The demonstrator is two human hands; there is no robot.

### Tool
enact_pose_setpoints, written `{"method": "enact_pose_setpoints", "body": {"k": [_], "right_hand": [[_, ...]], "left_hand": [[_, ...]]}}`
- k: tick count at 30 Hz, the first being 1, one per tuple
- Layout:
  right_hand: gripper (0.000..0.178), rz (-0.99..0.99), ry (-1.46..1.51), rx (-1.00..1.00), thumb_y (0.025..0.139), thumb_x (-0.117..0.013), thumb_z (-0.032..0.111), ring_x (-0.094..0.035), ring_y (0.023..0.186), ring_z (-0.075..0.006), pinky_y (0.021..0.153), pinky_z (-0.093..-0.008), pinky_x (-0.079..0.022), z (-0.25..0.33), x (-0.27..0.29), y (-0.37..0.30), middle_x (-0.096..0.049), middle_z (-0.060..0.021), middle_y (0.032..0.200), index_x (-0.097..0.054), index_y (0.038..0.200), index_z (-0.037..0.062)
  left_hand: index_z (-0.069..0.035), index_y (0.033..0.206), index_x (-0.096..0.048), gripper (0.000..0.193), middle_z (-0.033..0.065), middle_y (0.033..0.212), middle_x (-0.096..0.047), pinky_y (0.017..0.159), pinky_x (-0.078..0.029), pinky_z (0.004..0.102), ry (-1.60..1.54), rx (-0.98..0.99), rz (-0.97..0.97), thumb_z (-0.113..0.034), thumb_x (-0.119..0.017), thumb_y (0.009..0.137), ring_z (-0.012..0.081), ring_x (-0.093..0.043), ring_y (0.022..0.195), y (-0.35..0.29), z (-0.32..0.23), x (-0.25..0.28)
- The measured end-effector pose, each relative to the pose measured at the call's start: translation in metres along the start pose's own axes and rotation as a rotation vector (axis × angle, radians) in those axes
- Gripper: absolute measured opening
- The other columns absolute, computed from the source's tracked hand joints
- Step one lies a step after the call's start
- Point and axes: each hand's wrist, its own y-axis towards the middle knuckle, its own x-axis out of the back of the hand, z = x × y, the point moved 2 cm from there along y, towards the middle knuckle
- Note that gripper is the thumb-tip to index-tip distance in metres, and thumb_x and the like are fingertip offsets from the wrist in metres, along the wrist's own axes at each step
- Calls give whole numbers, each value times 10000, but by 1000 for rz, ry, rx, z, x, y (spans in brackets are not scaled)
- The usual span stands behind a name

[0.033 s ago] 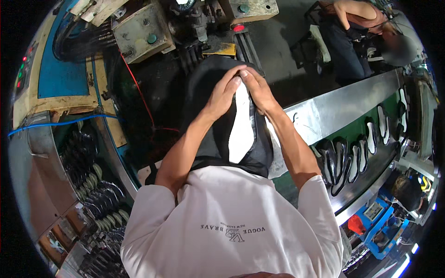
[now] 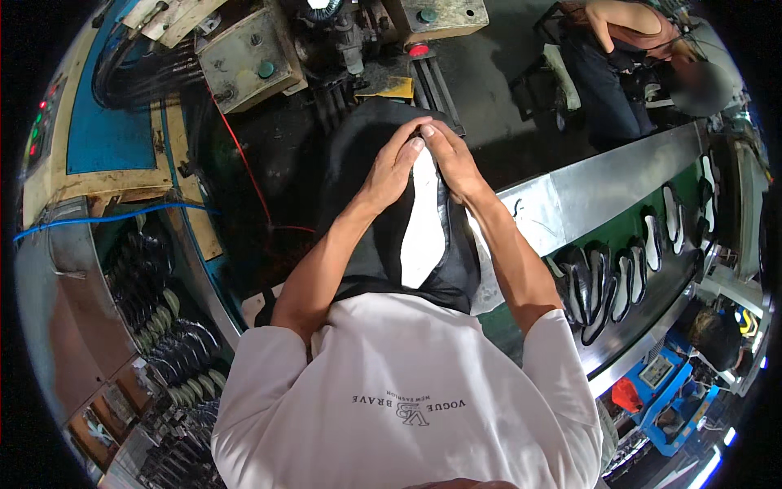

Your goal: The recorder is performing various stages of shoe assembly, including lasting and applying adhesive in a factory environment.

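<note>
We see a long metal ledge (image 2: 570,204), smooth and shiny, at the right. On the dark cloth lap (image 2: 362,253) lies the shoe (image 2: 425,224), its white sole upward, curved and narrow-waisted, its black side glossy. Left hand (image 2: 393,173) and right hand (image 2: 456,169) hold its far end, fingers closed around it.

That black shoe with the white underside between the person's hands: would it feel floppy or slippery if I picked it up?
The shoe is probably stiff: its white underside has a smooth outline with the left hand and right hand only at the far end. Its black side looks glossy, so it may be slippery.
</note>
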Motion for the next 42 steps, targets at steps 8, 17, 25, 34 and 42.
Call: {"method": "enact_pose_setpoints", "body": {"k": [8, 17, 25, 34, 42], "right_hand": [[538, -54, 176, -178, 1111, -632, 379, -618, 1158, -180, 1009, -328, -498, 10, 1, -5, -675, -112, 1305, -594, 1464, -24], [725, -1, 36, -152, 1077, -686, 353, -504, 1465, -300, 1222, -395, -393, -24, 20, -12, -511, -255, 1595, -424, 1637, -26], [980, 198, -1288, 239, 779, -937, 419, -366, 1470, -628, 1171, -629, -464, 56, -47, -108, -132, -336, 1750, -482, 1643, 330], [677, 104, -1213, 351, 830, -861, 261, -434, 1376, -636, 1067, -653, -533, 74, -36, -78, -194, -390, 1700, -686, 1484, 252], [656, -175, -1330, 502, 843, -847, 285, -409, 1445, -591, 1145, -624, -469, 169, -46, -6, -234, -397, 1695, -695, 1479, 246]], "left_hand": [[-48, 1469, -628, 488, 81, 1417, -649, 1159, -440, 355, -396, 266, 84, -389, -618, 1120, 190, -573, 1336, 30, 2, -1], [-50, 1398, -671, 332, 66, 1358, -661, 1127, -435, 344, -330, 262, -6, -225, -578, 1132, 176, -578, 1272, 29, 17, -6], [-106, 1373, -697, 397, 52, 1385, -670, 1169, -397, 377, -420, 389, -467, -388, -665, 1096, 183, -559, 1322, 41, 45, 46], [-55, 1408, -643, 546, 93, 1247, -706, 1005, -550, 420, -434, 445, -450, -473, -698, 1059, 233, -681, 1133, 77, 75, 164], [-58, 1690, -314, 873, 142, 1547, -575, 1126, -499, 416, -503, 102, -281, -427, -739, 1023, 254, -590, 1370, 272, -81, 258]]}}
